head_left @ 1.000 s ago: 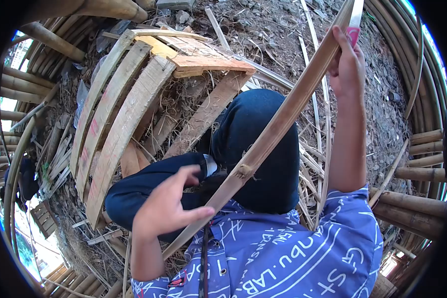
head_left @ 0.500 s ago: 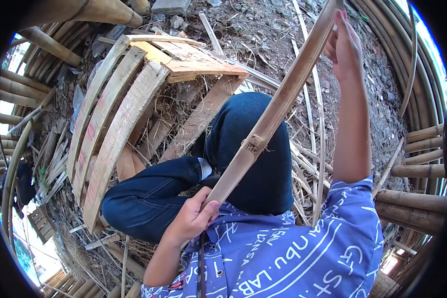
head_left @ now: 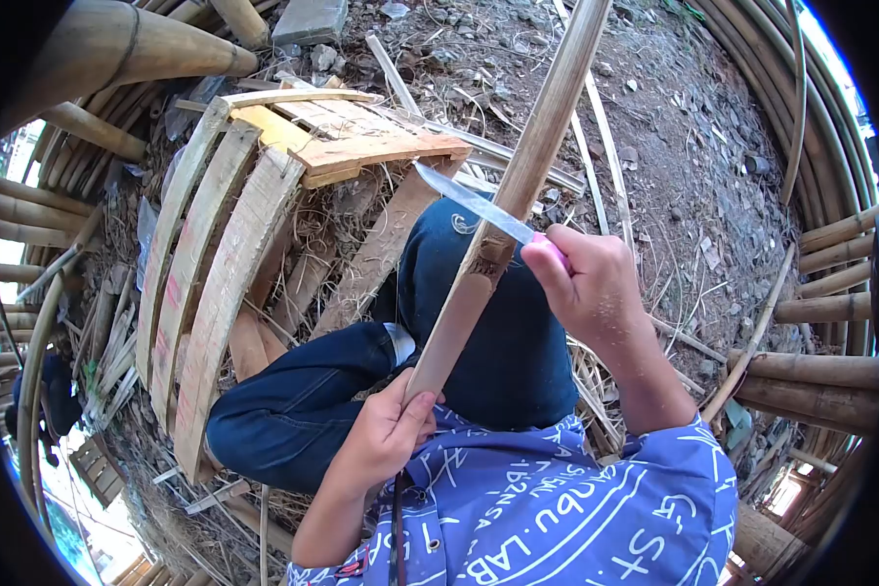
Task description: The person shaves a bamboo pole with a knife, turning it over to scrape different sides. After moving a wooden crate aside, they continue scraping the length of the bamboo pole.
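Nearest is the person's blue shirt point(head_left: 557, 513), covered in white lettering, with a dark cord point(head_left: 397, 537) hanging down its front. Just above the shirt, the left hand point(head_left: 389, 430) is closed around the lower part of a bamboo strip point(head_left: 449, 342), thumb lying along its face. The strip slants up and to the right, over the bent knee in dark jeans point(head_left: 308, 396), and runs out of view at the top edge.

The right hand point(head_left: 591, 283) grips the pink handle of a knife point(head_left: 474, 202), and pale specks dot its wrist. The blade crosses the strip just above a rough node, its tip pointing up and left; I cannot tell whether the edge is biting in.

Beyond the legs, at left, a slatted wooden crate point(head_left: 239, 259) sits tilted among shavings. Thin slats point(head_left: 606, 156) lie on the stony ground point(head_left: 674, 146) past the strip. Farther out, bamboo poles point(head_left: 813, 381) are stacked along both sides.
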The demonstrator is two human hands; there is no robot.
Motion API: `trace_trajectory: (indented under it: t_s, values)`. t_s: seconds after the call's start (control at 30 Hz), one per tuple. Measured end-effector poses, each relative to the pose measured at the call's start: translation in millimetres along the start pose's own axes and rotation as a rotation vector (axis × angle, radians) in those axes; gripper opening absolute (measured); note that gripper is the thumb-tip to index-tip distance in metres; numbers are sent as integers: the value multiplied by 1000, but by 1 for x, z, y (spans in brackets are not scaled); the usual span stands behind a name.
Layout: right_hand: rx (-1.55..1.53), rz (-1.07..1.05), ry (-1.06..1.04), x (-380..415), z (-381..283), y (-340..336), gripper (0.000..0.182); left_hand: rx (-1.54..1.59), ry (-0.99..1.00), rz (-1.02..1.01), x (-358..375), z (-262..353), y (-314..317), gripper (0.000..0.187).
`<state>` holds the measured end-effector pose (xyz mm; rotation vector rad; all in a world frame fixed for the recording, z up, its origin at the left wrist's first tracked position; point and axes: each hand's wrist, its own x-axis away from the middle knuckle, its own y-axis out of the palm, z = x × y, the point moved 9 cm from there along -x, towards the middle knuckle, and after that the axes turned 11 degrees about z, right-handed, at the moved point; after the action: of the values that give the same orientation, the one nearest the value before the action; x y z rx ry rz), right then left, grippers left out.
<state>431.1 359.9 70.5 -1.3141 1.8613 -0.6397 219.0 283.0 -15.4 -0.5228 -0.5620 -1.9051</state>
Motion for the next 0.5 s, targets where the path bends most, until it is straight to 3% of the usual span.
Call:
trace_trajectory:
  t_s: [0.1, 0.5]
  values:
    - [93, 39, -101, -2, -2, 3, 46, -38, 5, 27, 1, 3, 2, 17]
    - [172, 84, -174, -11, 3, 4, 46, -114, 50, 74, 1, 9, 6, 21]
